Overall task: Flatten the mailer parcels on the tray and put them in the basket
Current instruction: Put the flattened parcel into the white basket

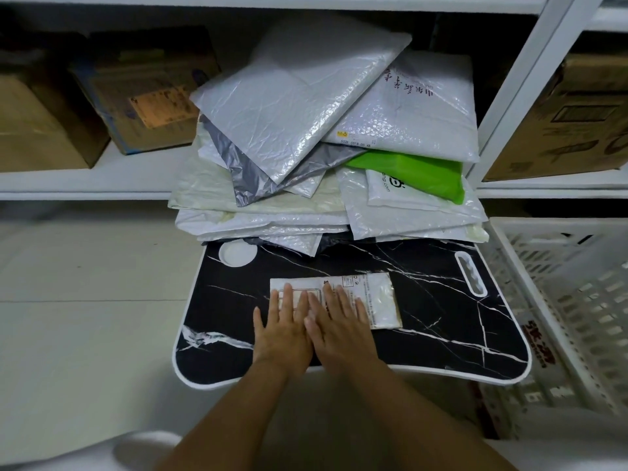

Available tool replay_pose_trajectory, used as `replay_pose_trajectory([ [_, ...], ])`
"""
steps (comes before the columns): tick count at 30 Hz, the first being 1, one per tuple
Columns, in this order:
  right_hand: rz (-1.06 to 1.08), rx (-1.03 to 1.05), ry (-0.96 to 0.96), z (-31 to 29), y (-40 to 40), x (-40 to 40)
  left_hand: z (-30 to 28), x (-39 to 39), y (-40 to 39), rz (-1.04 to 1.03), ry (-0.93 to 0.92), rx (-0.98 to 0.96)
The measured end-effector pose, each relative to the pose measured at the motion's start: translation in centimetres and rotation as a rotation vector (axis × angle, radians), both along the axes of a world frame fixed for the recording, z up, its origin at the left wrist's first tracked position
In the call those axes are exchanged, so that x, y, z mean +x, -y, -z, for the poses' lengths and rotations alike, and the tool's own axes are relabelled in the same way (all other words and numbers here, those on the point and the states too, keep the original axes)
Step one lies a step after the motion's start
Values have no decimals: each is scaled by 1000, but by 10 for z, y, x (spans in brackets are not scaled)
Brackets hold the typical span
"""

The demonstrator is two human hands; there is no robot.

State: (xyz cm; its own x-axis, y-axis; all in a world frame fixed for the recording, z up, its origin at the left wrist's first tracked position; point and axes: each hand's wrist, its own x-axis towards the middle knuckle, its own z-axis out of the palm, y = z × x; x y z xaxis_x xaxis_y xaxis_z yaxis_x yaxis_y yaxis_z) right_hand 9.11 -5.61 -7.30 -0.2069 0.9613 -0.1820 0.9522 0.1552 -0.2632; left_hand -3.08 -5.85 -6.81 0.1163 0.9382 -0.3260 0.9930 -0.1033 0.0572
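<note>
A small white mailer parcel (377, 297) lies flat on the black marble-patterned tray (441, 321). My left hand (283, 329) and my right hand (339, 329) lie side by side on its left part, fingers straight, pressing down on it. Only the parcel's right end and top edge show past my fingers. A tall pile of white, grey and green mailer parcels (323, 137) sits at the tray's far edge, leaning back onto the shelf. The white plastic basket (571, 300) stands to the right of the tray.
White shelving (85, 185) runs behind the tray, with cardboard boxes (142, 90) on the left and another box (560, 120) on the right. A white upright post (509, 107) stands beside the pile. Pale floor (85, 300) lies to the left.
</note>
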Motion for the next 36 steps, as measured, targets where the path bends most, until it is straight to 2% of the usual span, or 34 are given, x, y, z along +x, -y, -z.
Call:
replay_pose_trajectory([
  [3, 13, -23, 11, -3, -2, -2, 0, -1, -1, 8, -45, -3],
  [7, 53, 0, -23, -19, -13, -13, -12, -8, -17, 36, -12, 157],
  [10, 78, -8, -66, -17, -18, -6, -9, -3, -29, 210, -71, 204],
  [12, 74, -27, -27, -10, -18, 4, 2, 3, -30, 303, -62, 152],
  [16, 99, -5, 33, -1, -20, 18, 5, 1, -27, 167, 46, 44],
  [21, 207, -19, 33, 4, -27, 27, -1, 15, -28, -2, 51, 7],
  [25, 265, -62, 102, 2, -27, 30, -6, 23, -33, -116, -4, -83],
  [28, 304, -67, 130, -2, -28, 29, -7, 22, -35, -157, 26, -127],
  [31, 331, -37, 78, -5, -29, 38, -7, 13, -38, -215, 149, -56],
  [33, 372, 57, 24, -10, -29, 48, -12, 6, -37, -407, 307, 56],
  [36, 628, 164, -58, -25, -27, 56, -26, 3, -31, -652, 358, 190],
])
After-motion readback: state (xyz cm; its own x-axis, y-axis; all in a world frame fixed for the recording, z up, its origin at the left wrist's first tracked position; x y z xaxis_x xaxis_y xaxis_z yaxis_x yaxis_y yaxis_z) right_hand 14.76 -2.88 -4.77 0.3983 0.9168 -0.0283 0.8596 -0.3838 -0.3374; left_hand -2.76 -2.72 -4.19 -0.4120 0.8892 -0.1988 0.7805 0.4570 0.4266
